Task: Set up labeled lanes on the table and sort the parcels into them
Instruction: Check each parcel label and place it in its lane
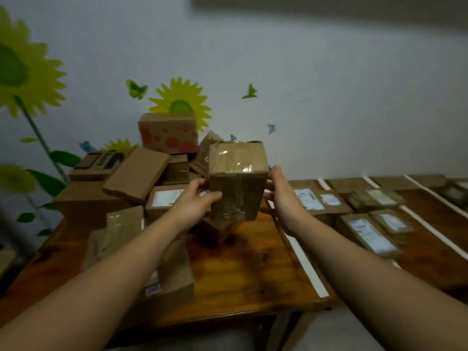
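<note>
I hold a taped brown cardboard parcel (pixel 238 181) up above the wooden table (pixel 240 269), between both hands. My left hand (pixel 195 201) grips its left side with thumb and fingers curled round the edge. My right hand (pixel 281 191) holds its right side, thumb up along the edge and fingers behind the box. A heap of unsorted cardboard parcels (pixel 134 178) lies at the back left. To the right, white strips (pixel 304 264) mark lanes, and flat parcels with white labels (pixel 369 234) lie between them.
A box with red dots (pixel 168 133) tops the heap against the wall. More parcels (pixel 162 279) lie under my left forearm near the front edge. Bare wood shows in the middle of the table. The wall behind carries sunflower and butterfly stickers.
</note>
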